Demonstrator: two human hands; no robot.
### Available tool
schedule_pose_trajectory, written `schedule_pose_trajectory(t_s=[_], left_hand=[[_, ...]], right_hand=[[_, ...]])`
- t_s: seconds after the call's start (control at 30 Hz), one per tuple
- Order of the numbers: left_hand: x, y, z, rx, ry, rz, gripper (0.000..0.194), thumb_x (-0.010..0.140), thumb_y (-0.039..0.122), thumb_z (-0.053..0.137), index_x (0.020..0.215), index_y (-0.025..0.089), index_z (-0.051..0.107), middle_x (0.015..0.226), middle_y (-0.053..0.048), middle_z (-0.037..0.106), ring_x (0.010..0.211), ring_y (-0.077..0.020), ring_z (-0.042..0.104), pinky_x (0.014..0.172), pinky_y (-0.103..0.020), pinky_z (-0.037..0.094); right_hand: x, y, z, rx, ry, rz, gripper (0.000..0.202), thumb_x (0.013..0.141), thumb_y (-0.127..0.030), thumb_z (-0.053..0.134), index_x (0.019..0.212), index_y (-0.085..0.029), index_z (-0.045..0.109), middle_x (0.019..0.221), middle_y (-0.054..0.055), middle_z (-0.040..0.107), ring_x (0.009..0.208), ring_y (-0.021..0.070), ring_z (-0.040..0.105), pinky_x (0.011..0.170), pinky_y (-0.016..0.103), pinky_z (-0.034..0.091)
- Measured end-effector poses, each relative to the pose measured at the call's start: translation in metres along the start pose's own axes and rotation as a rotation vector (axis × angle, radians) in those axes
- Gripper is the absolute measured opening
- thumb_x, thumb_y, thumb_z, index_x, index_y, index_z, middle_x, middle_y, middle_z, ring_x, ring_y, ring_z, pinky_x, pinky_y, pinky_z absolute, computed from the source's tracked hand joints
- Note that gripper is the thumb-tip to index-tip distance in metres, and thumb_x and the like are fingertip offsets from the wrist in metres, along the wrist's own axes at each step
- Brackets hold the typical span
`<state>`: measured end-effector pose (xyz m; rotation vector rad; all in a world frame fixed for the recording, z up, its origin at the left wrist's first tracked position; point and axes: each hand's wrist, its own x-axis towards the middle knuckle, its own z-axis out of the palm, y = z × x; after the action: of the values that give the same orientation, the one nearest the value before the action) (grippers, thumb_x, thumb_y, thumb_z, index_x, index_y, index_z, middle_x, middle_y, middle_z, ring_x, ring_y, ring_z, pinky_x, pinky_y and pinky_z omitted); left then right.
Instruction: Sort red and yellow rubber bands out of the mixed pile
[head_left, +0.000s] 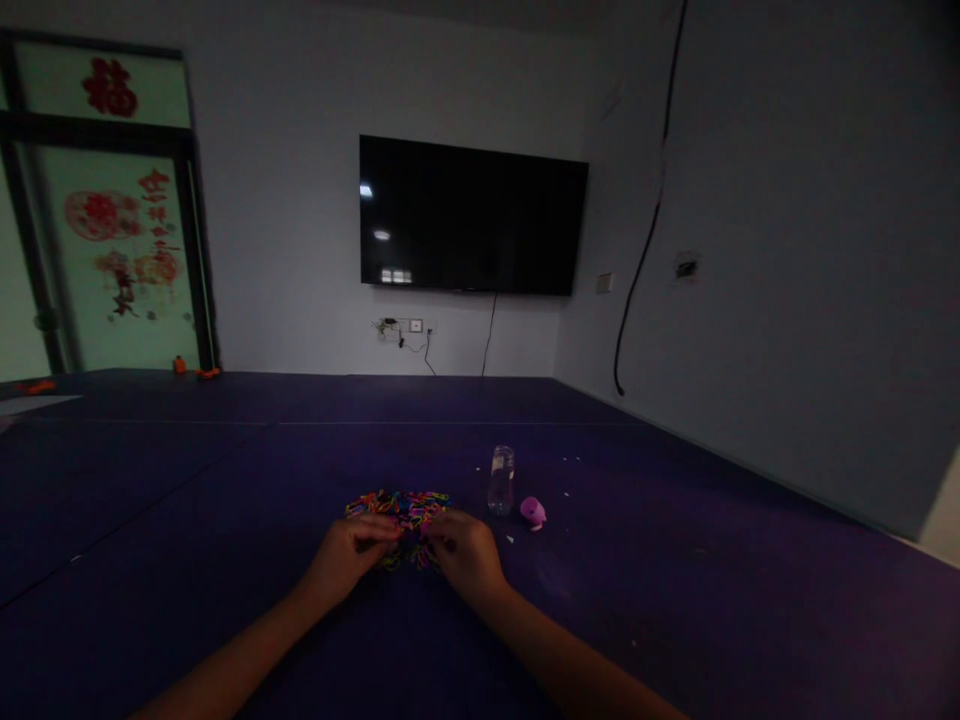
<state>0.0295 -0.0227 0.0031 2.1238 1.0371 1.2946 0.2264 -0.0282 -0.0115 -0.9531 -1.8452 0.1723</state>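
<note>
A loose heap of small, brightly coloured paper clips (435, 497) lies on the dark blue-purple surface. At its left side is my left hand (346, 553), thumb and fingers pinched over the clips. My right hand (469, 552) faces it from the right, also pinched, a short gap between the two. Pink bits show at the fingertips of both hands, but the exact pieces are too small and dim to separate. Beyond my right hand stands a clear bottle (501, 485), uncapped. A pink-purple cap (533, 512) rests beside it.
Small white scraps (510, 539) are scattered around the bottle. Orange objects (179, 365) sit at the far left near the door (112, 250). A television (472, 220) hangs on the far wall, and a black cable (639, 275) runs down the right wall.
</note>
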Motion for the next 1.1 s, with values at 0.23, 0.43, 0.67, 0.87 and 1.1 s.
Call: schedule_pose_trajectory(t_s=[0.23, 0.43, 0.67, 0.87, 1.1], left_hand=[[-0.046, 0.045, 0.014, 0.079, 0.072, 0.038, 0.019, 0.074, 0.017, 0.054, 0.074, 0.021, 0.072, 0.08, -0.004, 0.073, 0.074, -0.0181, 0.068, 0.074, -0.031, 0.053], [-0.077, 0.058, 0.022, 0.108, -0.041, -0.121, 0.014, 0.069, 0.011, 0.054, 0.069, 0.021, 0.063, 0.069, 0.0, 0.07, 0.066, -0.0159, 0.065, 0.065, -0.024, 0.049], [-0.075, 0.075, 0.019, 0.084, -0.173, -0.205, 0.01, 0.071, 0.011, 0.054, 0.071, 0.019, 0.061, 0.071, 0.001, 0.067, 0.067, -0.0149, 0.061, 0.064, -0.024, 0.045], [-0.075, 0.073, 0.017, 0.016, -0.197, -0.202, 0.01, 0.067, 0.012, 0.057, 0.073, 0.019, 0.06, 0.073, 0.001, 0.066, 0.071, -0.0159, 0.062, 0.068, -0.025, 0.047], [-0.074, 0.077, 0.014, -0.053, -0.123, -0.161, 0.011, 0.081, 0.022, 0.048, 0.078, 0.02, 0.058, 0.071, 0.0, 0.065, 0.068, -0.0154, 0.063, 0.065, -0.025, 0.049]], right_hand=[[-0.037, -0.035, -0.01, 0.101, -0.055, 0.003, 0.026, 0.073, -0.006, 0.052, 0.077, -0.023, 0.072, 0.077, 0.002, 0.069, 0.067, 0.0128, 0.063, 0.062, 0.021, 0.048], [-0.064, -0.05, -0.029, 0.118, -0.2, 0.067, 0.02, 0.072, -0.007, 0.057, 0.072, -0.021, 0.071, 0.071, 0.0, 0.069, 0.061, 0.0115, 0.061, 0.057, 0.019, 0.045], [-0.06, -0.062, -0.038, 0.024, -0.352, 0.144, 0.021, 0.072, -0.009, 0.06, 0.082, -0.023, 0.071, 0.075, -0.001, 0.07, 0.064, 0.0121, 0.062, 0.059, 0.02, 0.044], [-0.059, -0.064, -0.04, 0.012, -0.386, 0.118, 0.022, 0.075, -0.014, 0.06, 0.091, -0.025, 0.071, 0.08, 0.0, 0.071, 0.066, 0.0129, 0.063, 0.062, 0.022, 0.045], [-0.06, -0.062, -0.043, 0.056, -0.436, 0.029, 0.03, 0.075, -0.013, 0.062, 0.099, -0.028, 0.069, 0.09, 0.0, 0.072, 0.077, 0.0148, 0.065, 0.069, 0.024, 0.048]])
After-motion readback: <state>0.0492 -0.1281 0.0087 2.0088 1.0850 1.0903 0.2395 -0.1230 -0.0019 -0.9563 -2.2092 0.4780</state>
